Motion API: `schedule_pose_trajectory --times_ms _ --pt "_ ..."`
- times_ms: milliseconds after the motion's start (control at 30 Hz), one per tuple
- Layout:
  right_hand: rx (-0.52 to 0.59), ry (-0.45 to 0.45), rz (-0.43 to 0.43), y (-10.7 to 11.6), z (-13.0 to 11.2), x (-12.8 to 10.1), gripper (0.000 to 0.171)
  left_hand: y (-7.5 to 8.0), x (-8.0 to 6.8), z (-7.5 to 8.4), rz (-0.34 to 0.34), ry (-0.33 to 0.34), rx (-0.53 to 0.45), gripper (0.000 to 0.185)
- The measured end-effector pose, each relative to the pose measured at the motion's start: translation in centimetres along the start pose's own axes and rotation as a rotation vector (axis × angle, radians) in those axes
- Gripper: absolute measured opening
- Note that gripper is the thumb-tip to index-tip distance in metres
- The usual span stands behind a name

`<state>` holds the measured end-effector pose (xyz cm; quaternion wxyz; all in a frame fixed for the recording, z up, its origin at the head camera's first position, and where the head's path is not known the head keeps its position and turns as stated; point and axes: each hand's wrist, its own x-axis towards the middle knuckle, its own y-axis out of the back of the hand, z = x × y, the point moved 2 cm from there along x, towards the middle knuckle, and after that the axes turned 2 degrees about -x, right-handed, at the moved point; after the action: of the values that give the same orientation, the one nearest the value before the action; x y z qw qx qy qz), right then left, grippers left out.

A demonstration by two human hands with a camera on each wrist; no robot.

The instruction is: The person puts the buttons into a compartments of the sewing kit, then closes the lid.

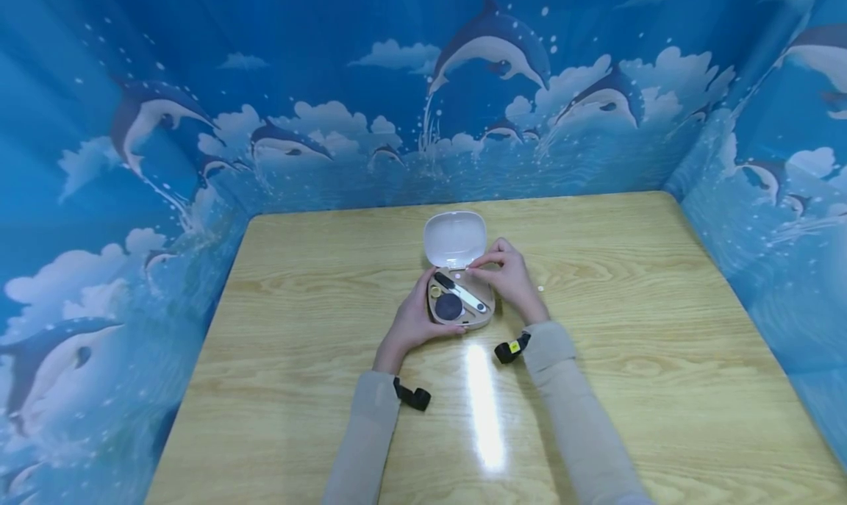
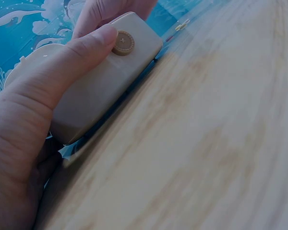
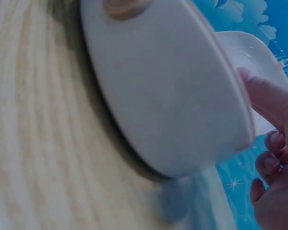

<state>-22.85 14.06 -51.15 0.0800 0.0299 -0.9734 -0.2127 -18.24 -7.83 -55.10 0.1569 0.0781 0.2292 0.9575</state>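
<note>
case (image 1: 461,299) open — left hand (image 1: 415,321) grips it | right hand (image 1: 508,273) at lid (image 1: 454,239)

**Beige sleeves, black wrist straps**

Both arms wear long, close-fitting sleeves of a pale beige-grey knit — the left sleeve (image 1: 362,435) and the right sleeve (image 1: 577,417) match in colour and both end at the wrist. Just behind each hand sits a black strap: the left strap (image 1: 412,396) is plain black, with a loose end sticking out to the side, while the right strap (image 1: 512,349) carries a small yellow mark on its upper face. The left hand (image 1: 413,321) and right hand (image 1: 511,278) are bare — no gloves, rings or watch showing.
</note>
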Motion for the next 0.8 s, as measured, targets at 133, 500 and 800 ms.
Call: schedule_pose_trajectory --times_ms 133,500,800 --pt "0.009 -0.012 -0.006 -0.4 0.4 -0.1 0.017 0.0 0.0 -0.1 -0.003 -0.002 0.003 0.130" --pt "-0.003 -0.026 -0.036 -1.0 1.3 -0.2 0.013 0.1 0.0 0.0 -0.005 -0.003 0.017 0.129" --pt "-0.027 -0.041 -0.048 -1.0 1.1 -0.2 0.012 0.0 0.1 0.0 -0.006 0.009 0.021 0.129"
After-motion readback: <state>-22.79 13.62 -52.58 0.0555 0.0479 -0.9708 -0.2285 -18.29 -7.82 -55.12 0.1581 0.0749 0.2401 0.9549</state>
